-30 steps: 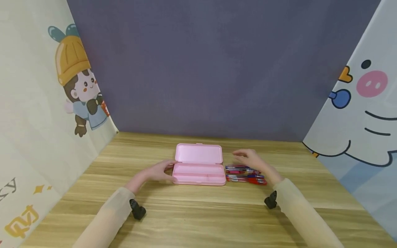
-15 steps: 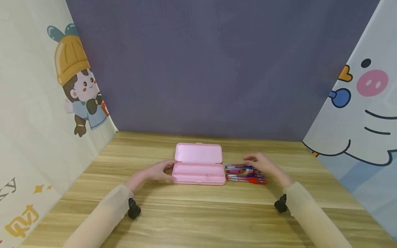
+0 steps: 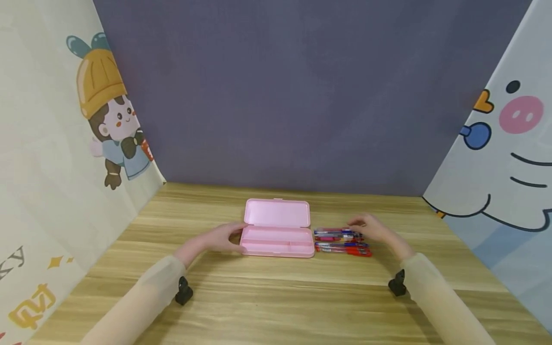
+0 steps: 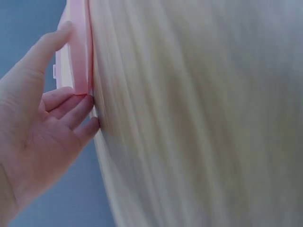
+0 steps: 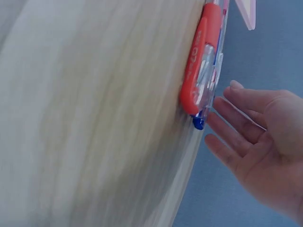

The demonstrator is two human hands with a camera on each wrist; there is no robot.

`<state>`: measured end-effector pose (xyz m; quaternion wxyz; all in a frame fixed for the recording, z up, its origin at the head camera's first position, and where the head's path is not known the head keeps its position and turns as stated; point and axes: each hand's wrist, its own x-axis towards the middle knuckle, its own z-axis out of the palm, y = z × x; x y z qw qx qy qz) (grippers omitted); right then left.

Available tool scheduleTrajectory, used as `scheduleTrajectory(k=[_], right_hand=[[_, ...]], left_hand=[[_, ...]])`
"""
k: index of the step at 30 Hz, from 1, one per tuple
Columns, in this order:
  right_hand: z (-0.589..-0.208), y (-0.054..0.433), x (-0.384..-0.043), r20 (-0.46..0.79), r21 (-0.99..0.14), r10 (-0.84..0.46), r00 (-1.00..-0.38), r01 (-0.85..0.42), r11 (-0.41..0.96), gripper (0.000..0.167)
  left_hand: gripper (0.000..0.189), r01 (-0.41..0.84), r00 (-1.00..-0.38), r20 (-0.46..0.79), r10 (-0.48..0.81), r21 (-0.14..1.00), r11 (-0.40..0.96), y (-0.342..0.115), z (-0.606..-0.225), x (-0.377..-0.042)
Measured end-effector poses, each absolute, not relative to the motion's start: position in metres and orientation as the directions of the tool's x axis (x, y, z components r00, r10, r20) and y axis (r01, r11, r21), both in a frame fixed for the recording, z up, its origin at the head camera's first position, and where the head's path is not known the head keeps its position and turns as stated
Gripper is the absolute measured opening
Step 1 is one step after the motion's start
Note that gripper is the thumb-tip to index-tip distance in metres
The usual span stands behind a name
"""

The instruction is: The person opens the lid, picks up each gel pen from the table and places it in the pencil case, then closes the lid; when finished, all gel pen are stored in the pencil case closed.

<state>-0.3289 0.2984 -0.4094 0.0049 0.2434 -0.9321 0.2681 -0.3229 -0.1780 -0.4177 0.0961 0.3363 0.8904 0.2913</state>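
A pink pencil case [image 3: 265,249] lies with its lid [image 3: 277,213] folded back on the table, its compartments bare. My left hand [image 3: 222,238] holds its left end, thumb at the near corner and fingers round the far side. The left wrist view shows the thumb over the case [image 4: 81,52] and fingertips at its end. Right of the case, several pens [image 3: 338,247] with blue and red caps lie side by side. My right hand [image 3: 372,228] is over their far right ends, fingers loosely bent. In the right wrist view its fingertips are close beside a red-capped pen [image 5: 202,61].
The wood-grain table [image 3: 276,297] stretches toward me and to both sides. A dark grey-blue backdrop [image 3: 276,96] rises behind it. Cartoon-printed panels [image 3: 43,143] stand at left and right.
My right hand has moved right and slightly down, from beyond the pens to over their right ends. My left hand stays on the pencil case; the pens look unmoved.
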Motion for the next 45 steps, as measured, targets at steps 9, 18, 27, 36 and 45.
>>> scheduleTrajectory(k=[9, 18, 27, 36, 45], right_hand=[[-0.4144, 0.2994, -0.3308, 0.080, -0.440, -0.402, -0.912, -0.395, 0.807, 0.026], [-0.4184, 0.2978, -0.3338, 0.119, -0.394, -0.406, -0.906, -0.419, 0.818, 0.021], [-0.4191, 0.2957, -0.3363, 0.142, -0.412, -0.382, -0.913, -0.405, 0.816, 0.010], [-0.4184, 0.2949, -0.3348, 0.149, -0.344, -0.390, -0.908, -0.418, 0.841, 0.014], [-0.4183, 0.2939, -0.3362, 0.179, -0.328, -0.370, -0.912, -0.410, 0.851, 0.010]], left_hand=[[0.078, 0.540, -0.765, 0.053, 0.642, 0.595, 0.595, -0.1783, -0.4181, -0.3177], [0.079, 0.523, -0.772, 0.040, 0.635, 0.608, 0.597, -0.1796, -0.4179, -0.3165], [0.081, 0.504, -0.771, 0.005, 0.637, 0.617, 0.605, -0.1803, -0.4161, -0.3167], [0.081, 0.486, -0.776, 0.003, 0.631, 0.640, 0.595, -0.1795, -0.4163, -0.3162], [0.081, 0.491, -0.780, 0.011, 0.625, 0.630, 0.601, -0.1778, -0.4153, -0.3163]])
